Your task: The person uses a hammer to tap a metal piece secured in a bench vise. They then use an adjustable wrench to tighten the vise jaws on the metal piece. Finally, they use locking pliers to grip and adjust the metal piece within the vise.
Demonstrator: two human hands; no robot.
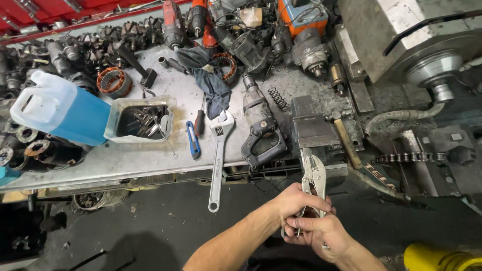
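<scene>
- Both hands grip the locking pliers [313, 176] at the lower centre of the frame: the left hand [296, 203] is clenched round the handles from above, and the right hand [321, 233] is closed on the handle ends from below.
- The pliers' jaws point up toward the vise [314, 131] at the table [140, 160] edge, apparently holding nothing.
- Fingers lie close between the two handles; if the handles snap shut, skin could likely be pinched.
- The pliers hang over the floor, off the table; a slack grip would likely drop them.
- The adjustable wrench [218, 160] at centre overhangs the table edge, near the left forearm; a nudge could probably tip it off.
- The power drill [261, 133] sits just beside the vise, crowding any reach there.
</scene>
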